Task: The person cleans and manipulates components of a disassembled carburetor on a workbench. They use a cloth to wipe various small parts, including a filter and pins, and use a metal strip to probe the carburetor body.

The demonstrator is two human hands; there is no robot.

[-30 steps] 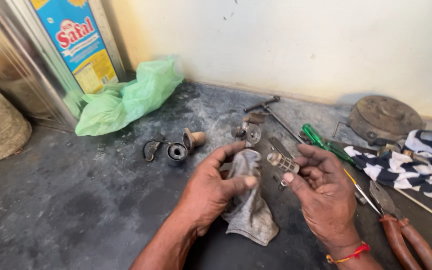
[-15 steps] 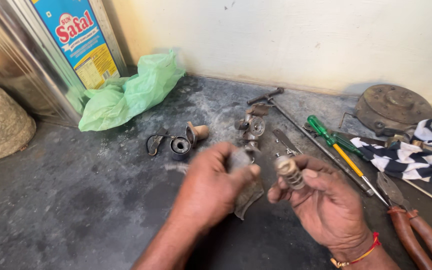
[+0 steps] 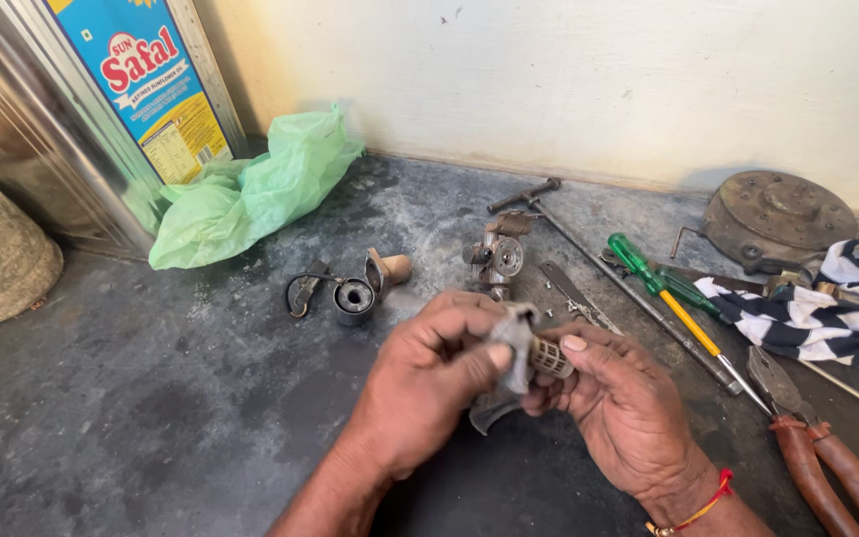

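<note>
I see the small cylindrical mesh part (image 3: 552, 358) held above the dark floor (image 3: 131, 428), pinched at its right end by the right hand (image 3: 628, 408). The left hand (image 3: 429, 383) is clamped on the grey rag (image 3: 511, 343), which is wrapped over the part's left end. Both hands are together at the centre of the view.

Change noted: one second ago the hands were spread, the rag draped loose across the left palm and the part at the right fingertips. Half a second ago the left hand was blurred in motion. Now the rag covers one end of the part. I judge this to be a wiping action under way.

Surrounding items, lying apart from the hands:
- metal fitting (image 3: 494, 257), just beyond the hands;
- round bushing (image 3: 354, 296), to the left;
- green-handled screwdriver (image 3: 663, 293) and red-handled pliers (image 3: 817, 447), to the right;
- green plastic bag (image 3: 251, 194), by the wall.
</note>
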